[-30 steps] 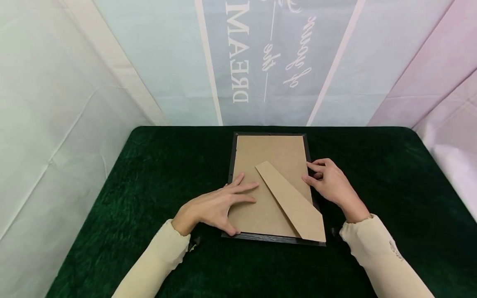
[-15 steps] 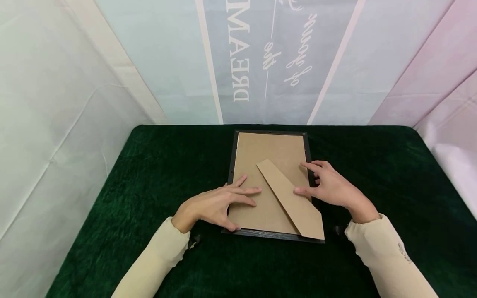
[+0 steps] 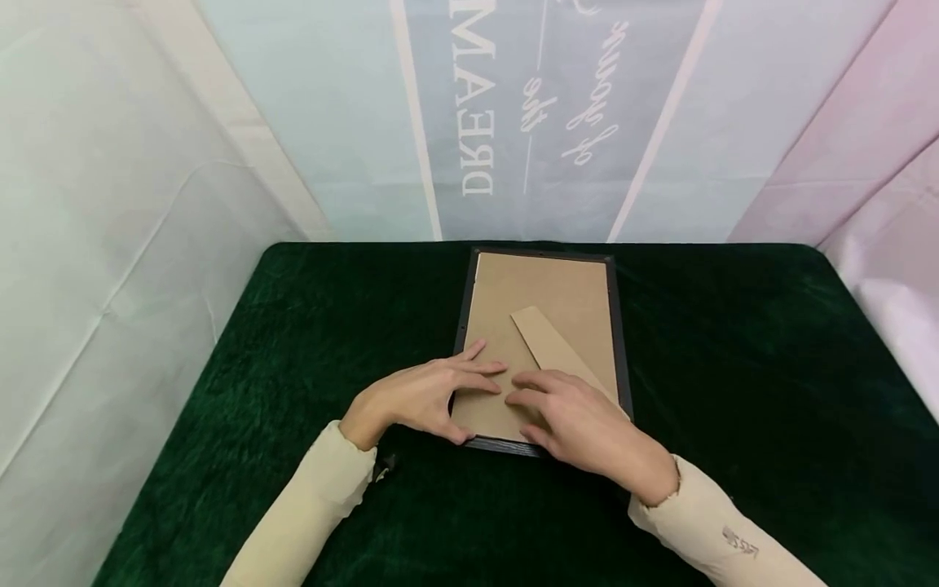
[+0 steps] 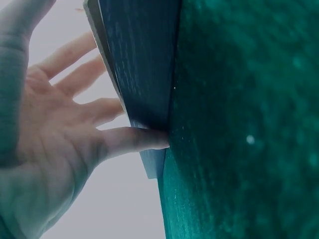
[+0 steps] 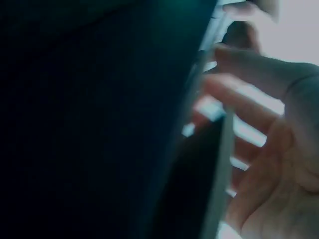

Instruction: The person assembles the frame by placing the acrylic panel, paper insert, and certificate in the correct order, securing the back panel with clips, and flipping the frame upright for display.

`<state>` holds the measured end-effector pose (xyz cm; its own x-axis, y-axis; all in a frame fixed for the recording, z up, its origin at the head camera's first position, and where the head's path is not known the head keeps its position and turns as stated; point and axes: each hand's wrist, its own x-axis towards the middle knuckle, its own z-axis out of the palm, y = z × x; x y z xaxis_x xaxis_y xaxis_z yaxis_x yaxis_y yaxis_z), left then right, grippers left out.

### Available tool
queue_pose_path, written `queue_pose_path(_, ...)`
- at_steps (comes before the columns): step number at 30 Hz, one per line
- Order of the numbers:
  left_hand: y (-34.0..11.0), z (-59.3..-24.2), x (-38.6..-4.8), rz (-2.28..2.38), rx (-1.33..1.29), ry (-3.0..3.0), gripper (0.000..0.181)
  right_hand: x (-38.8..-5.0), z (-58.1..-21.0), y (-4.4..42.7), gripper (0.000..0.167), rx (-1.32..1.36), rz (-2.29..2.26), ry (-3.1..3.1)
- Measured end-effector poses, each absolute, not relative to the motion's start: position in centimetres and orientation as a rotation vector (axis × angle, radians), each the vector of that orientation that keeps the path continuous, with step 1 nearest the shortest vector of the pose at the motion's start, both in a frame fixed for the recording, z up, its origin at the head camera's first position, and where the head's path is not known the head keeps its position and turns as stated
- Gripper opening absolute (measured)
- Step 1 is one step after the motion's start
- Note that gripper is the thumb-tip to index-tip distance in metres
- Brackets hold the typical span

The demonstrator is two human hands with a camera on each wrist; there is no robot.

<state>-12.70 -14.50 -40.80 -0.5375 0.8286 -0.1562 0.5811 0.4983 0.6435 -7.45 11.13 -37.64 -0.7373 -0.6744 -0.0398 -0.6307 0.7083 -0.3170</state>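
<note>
A black picture frame lies face down, its brown backing board upward. Slanting across the board is the brown easel stand, its near part hidden by my right hand. My left hand rests at the near left corner with fingers spread over the board. In the left wrist view, the thumb of that hand lies against the frame's outer side. My right hand reaches over the stand with fingers loosely bent above the board. The right wrist view is dark and blurred; contact there cannot be told.
Dark green plush cloth covers the table around the frame. A printed curtain hangs behind the far edge, and pale cloth walls stand at both sides.
My right hand has left the frame's right edge and moved left over the stand. The frame has shifted slightly farther away in view. My left hand keeps nearly the same place.
</note>
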Motion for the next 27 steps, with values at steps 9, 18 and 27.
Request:
queue_pose_path(9, -14.5, -40.6, -12.7, 0.733, 1.149, 2.29, 0.065, -7.6, -38.6, 10.7, 0.038, -1.283, -0.353, 2.763)
queue_pose_path(18, -14.5, -40.7, -12.7, 0.724, 1.128, 2.301, 0.061, -7.4, -38.9, 10.6, 0.025, -1.477, -0.376, 2.809)
queue_pose_path(27, -14.6, -40.7, -12.6, 0.733, 1.122, 2.287, 0.059, -7.4, -39.1, 10.7, 0.019, -1.511, -0.396, 2.837)
